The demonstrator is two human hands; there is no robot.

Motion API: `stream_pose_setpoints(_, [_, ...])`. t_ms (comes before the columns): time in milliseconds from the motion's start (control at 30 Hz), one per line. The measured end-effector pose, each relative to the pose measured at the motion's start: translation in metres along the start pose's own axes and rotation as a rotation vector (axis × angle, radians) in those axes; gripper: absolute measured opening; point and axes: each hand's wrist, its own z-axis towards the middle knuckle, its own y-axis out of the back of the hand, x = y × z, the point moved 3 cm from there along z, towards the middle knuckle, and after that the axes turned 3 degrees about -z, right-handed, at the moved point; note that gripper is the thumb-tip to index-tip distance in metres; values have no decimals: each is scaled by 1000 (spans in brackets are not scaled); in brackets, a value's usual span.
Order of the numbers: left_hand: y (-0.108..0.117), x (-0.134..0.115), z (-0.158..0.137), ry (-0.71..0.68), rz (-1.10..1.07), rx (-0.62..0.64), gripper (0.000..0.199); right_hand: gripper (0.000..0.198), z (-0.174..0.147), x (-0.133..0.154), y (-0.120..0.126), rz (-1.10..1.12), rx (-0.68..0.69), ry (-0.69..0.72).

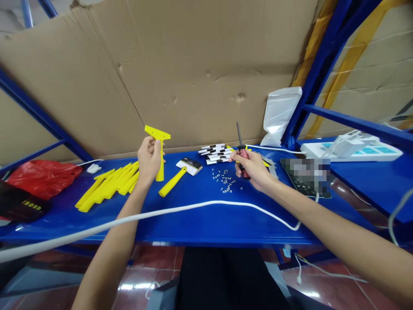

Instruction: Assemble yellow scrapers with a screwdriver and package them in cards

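A bright yellow T-shaped handle [158, 132] stands nearly upright in the left hand [150, 157], its crossbar on top, sloping slightly down to the right and marked with small dark holes; its plain stem passes behind the thumb and points down, whether touching the bench [200, 224] or not is unclear. The screwdriver [243, 154], red and black in the grip, sits in the right hand [253, 167], its dark slim shaft pointing up and leaning a little left

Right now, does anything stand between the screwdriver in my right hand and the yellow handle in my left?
Nothing visible blocks the screwdriver from the yellow handle; the white stack and labelled tool lie on the table.
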Motion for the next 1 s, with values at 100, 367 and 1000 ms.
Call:
stream_pose_setpoints(100, [-5, -11, -3, 53, -310, 11, 25, 52, 4, 5, 6, -154, -13, 10])
stream_pose_setpoints(367, [-15, -33, -12, 256, -728, 168, 23, 31, 42, 30, 75, -1062, -319, 291])
stream_pose_setpoints(1000, [-49, -45, -52, 473, -825, 521, 23, 26, 70, -9, 111, -1387, -47, -96])
